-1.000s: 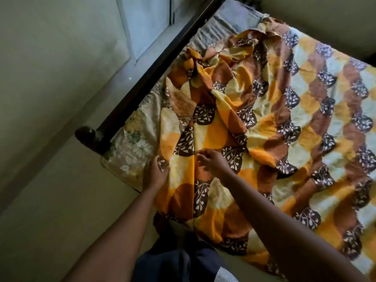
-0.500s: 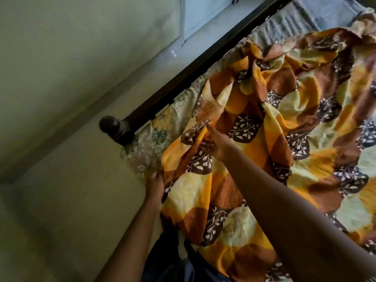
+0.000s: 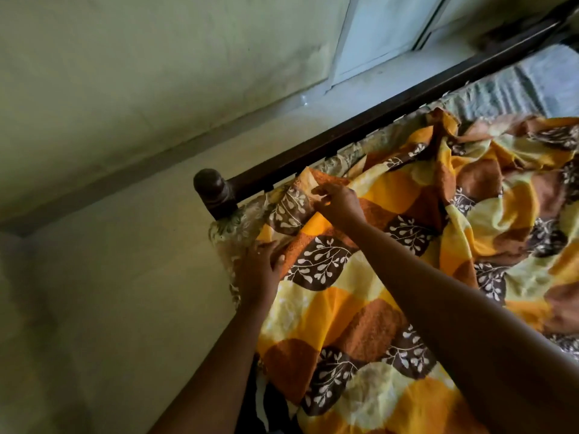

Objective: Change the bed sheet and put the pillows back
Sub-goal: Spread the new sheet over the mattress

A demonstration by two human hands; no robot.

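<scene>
Heads up: your bed sheet (image 3: 360, 324) lies heaped and wrinkled across the bed, with only its near corner up by the bedpost (image 3: 213, 192). Your right hand (image 3: 336, 203) pinches that corner between thumb and fingertips, just beside the rail (image 3: 376, 120). Your left hand (image 3: 257, 270) has its fingers curled on the sheet's edge at the bed's corner, gripping it.

What I'd worry about:
- That pinch is thin, so a hard tug against the bunched middle probably slips it free.
- Tucking this corner first could leave the sheet skewed, since the folds further up aren't spread.
- The cloth could snag on the post or under the rail.

Hard to tell:
- I can't tell if the floral layer (image 3: 232, 230) poking out underneath is a mattress cover or an old sheet.
- The same goes for the grey-blue cloth (image 3: 517, 86) at the far end.
- The bed's far side is cut off, and no pillows are in view.
- I can't tell whether your left fingertips reach under the edge.
</scene>
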